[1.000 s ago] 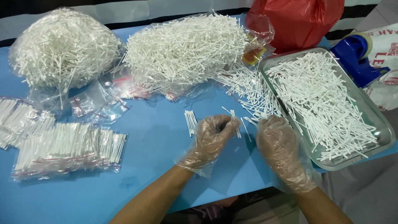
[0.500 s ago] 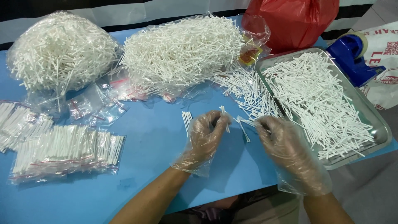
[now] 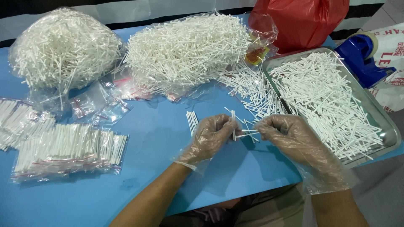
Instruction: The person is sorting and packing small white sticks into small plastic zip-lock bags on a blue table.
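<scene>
Hands in crinkled clear gloves — left hand (image 3: 211, 136), right hand (image 3: 290, 136) — pinch thin white sticks (image 3: 244, 133).

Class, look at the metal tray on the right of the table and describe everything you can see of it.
The metal tray is a shallow rectangle of shiny, steel-like metal with a raised rim and rounded corners. It lies flat at the right end of the blue table, turned at an angle, its near corner past the table edge. Loose white sticks cover most of its floor. The right hand hovers beside its near-left side; contact is unclear.

Bare blue bench (image 3: 155, 143) lies open near the hands; stick heaps (image 3: 189, 46) behind and the steel tray (image 3: 389, 130) rightward block passage.
</scene>
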